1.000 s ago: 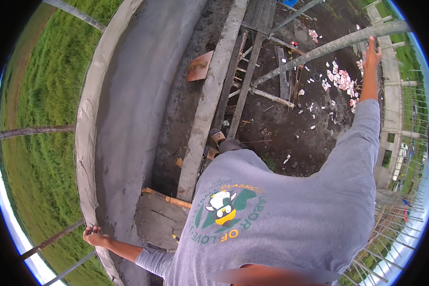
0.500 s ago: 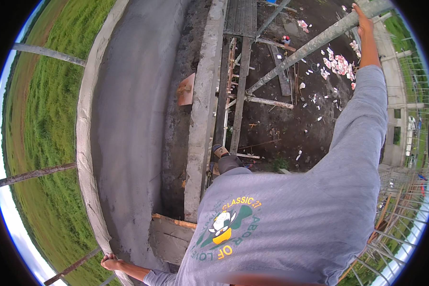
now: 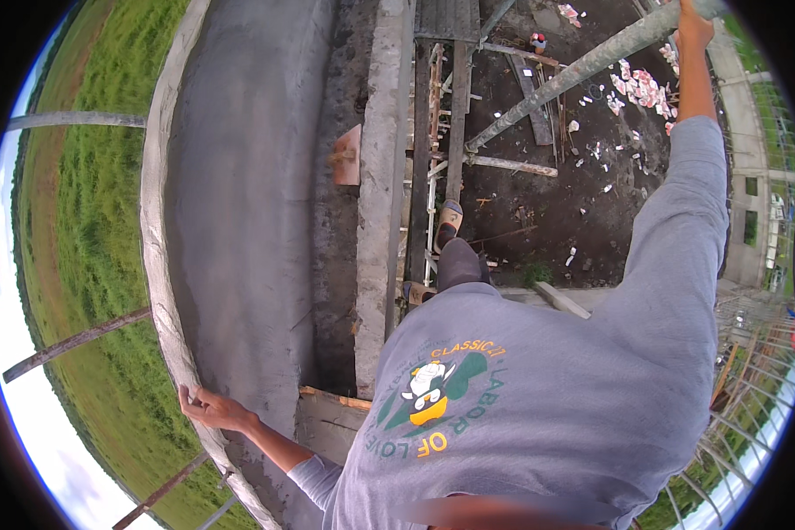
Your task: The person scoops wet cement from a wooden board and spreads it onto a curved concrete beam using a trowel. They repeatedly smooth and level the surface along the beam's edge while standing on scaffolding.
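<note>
My left hand (image 3: 216,412) lies on the rough top of the curved concrete rim (image 3: 156,230), fingers apart and holding nothing. High on the right, my right hand (image 3: 694,32) is wrapped round a thick, grey, slanted scaffold pipe (image 3: 583,75). Between rim and inner wall runs a smooth grey concrete channel (image 3: 238,194). A square wooden plastering float (image 3: 348,157) rests beside the inner wall (image 3: 380,177), out of reach of both hands. My feet, in tan and dark footwear (image 3: 450,216), are on or by the narrow scaffold planks.
Beyond the planks (image 3: 456,115) the dark ground lies far below, with scattered white and pink scraps (image 3: 645,93). A person in red headwear (image 3: 539,41) is down there. A concrete crosspiece (image 3: 331,415) spans the channel near me. Poles (image 3: 79,340) jut outside the rim over grass.
My left hand has moved forward along the rim and its fingers have loosened. One foot has stepped forward along the planks. My right hand stays on the pipe.
</note>
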A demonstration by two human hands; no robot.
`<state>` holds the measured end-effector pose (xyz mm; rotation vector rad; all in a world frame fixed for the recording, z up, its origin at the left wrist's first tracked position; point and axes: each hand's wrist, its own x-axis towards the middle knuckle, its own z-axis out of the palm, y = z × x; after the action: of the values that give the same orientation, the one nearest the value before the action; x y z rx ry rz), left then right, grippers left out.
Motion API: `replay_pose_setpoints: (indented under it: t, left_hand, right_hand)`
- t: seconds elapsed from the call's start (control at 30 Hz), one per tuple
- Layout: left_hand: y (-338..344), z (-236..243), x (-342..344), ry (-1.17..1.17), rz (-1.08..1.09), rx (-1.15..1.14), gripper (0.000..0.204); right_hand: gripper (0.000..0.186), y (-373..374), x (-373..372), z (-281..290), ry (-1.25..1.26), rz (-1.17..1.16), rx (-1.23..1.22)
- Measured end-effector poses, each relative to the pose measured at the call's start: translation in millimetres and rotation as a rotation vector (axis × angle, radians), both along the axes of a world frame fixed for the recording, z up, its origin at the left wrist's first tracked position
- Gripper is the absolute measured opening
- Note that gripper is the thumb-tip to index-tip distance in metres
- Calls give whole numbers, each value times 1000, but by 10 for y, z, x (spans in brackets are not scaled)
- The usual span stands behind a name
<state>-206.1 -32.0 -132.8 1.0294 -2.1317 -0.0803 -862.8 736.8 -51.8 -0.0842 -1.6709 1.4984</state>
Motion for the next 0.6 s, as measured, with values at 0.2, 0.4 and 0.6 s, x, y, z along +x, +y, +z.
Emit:
replay_pose_setpoints:
  t: [0.2, 0.4, 0.6]
  left_hand:
    - [1434, -1465, -2996, -432, -875, 423, 36]
    - [2082, -2546, -4611, -832, -940, 415, 61]
    - [2250, -2907, -5060, -818, -978, 452, 64]
  right_hand:
    - [28, -272, 320, 52, 24, -95, 121]
    - [25, -390, 408, 82, -48, -155, 58]
    - [31, -274, 398, -57, -67, -149, -6]
